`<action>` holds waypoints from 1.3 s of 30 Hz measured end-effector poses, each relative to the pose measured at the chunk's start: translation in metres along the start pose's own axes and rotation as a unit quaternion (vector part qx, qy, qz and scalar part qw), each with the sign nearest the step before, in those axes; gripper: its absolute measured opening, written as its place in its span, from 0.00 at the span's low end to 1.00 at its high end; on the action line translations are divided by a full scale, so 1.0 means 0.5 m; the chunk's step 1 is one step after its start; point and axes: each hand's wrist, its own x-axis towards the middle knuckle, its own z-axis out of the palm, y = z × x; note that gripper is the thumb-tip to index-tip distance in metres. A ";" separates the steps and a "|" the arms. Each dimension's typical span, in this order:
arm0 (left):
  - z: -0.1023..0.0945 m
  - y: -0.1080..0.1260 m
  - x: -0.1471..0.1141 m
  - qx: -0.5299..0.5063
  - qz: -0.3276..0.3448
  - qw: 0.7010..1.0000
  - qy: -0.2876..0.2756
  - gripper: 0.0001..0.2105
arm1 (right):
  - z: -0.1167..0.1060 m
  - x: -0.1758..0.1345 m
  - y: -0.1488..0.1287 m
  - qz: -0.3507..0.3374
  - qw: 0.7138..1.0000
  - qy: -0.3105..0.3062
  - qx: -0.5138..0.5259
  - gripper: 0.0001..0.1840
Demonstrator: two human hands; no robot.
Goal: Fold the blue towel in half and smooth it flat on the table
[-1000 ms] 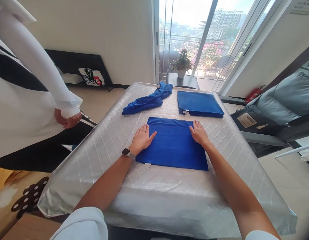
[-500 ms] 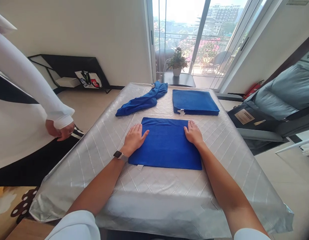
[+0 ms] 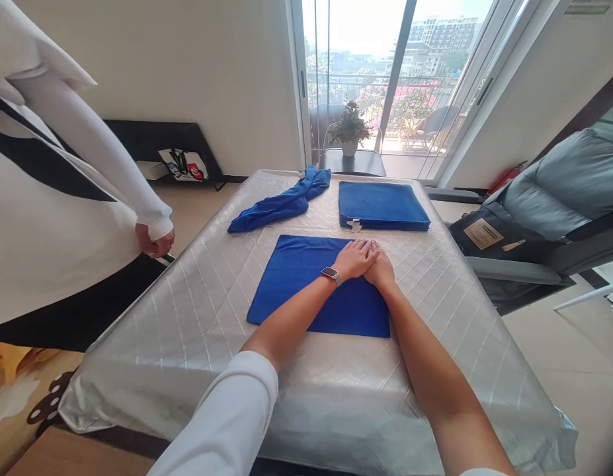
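Note:
A blue towel (image 3: 301,284) lies spread as a flat rectangle in front of me. My left hand (image 3: 356,258), with a watch (image 3: 330,272) on its wrist, rests flat near the towel's far right corner, fingers stretched out. Right beside it, my right hand (image 3: 380,268) lies on the towel's right edge, partly covered by the left one. Farther right sits a neat stack of folded blue towels (image 3: 383,203) with white tags at its front left corner. Another blue towel (image 3: 281,203) lies crumpled at the far left.
A silvery quilted cover (image 3: 202,304) drapes the table. On the left stands a person in white sleeves (image 3: 88,152), close to the table's edge. A grey armchair (image 3: 514,268) is at the right. Beyond the table a potted plant (image 3: 350,132) stands on a chair before the glass door.
My left hand has crossed from the towel's left edge to the right edge, beside my right hand. The right hand stays at its edge. The person on the left has moved inward.

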 end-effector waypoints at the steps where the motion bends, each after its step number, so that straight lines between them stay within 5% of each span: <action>1: 0.004 -0.005 0.004 -0.001 -0.017 1.000 -0.004 0.30 | 0.000 0.001 -0.001 0.002 1.000 0.002 0.002 0.35; 6: -0.010 -0.079 -0.043 0.020 -0.075 0.997 -0.011 0.36 | 0.000 0.007 -0.009 0.022 1.000 0.006 0.014 0.37; 14: -0.094 -0.292 -0.202 0.048 -0.217 0.975 -0.010 0.40 | 0.001 0.009 -0.006 0.025 1.000 0.002 0.013 0.37; 17: -0.111 -0.337 -0.246 0.047 -0.251 0.967 -0.007 0.40 | -0.002 0.010 -0.007 0.026 1.000 0.002 0.009 0.37; 39: -0.105 -0.348 -0.254 0.039 -0.257 0.966 0.005 0.41 | -0.007 0.007 -0.009 0.047 0.999 -0.001 -0.013 0.38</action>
